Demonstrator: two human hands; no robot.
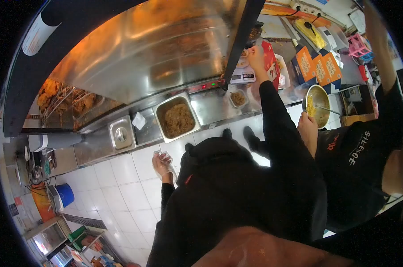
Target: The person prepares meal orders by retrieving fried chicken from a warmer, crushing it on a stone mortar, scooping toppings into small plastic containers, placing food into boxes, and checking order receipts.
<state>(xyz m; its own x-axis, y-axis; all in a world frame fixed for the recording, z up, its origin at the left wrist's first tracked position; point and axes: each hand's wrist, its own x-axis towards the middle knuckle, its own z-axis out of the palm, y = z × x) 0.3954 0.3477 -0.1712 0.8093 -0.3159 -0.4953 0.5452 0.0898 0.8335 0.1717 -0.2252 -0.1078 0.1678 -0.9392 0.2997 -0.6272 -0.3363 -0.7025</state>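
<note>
My left hand (163, 164), in a clear plastic glove, hangs over the tiled floor, fingers loosely curled and apart, holding nothing visible. Stretched out over the counter, my right hand (256, 58) is beside a small container on a digital scale (242, 77). Its fingers look closed; what they hold is too small to make out. Just right of that hand stands a red box (270, 60). A small tub of brown food (238, 99) sits nearer the counter edge. Between my hands, farther left, is a deep steel pan (177, 116) of brown shredded food.
At the right, a co-worker in black (359, 155) holds a metal bowl (318, 107) of yellow food with a spoon. Orange boxes (319, 69) stand behind it. A lidded steel pan (122, 133) is at the left, below a heated display with fried food (54, 95).
</note>
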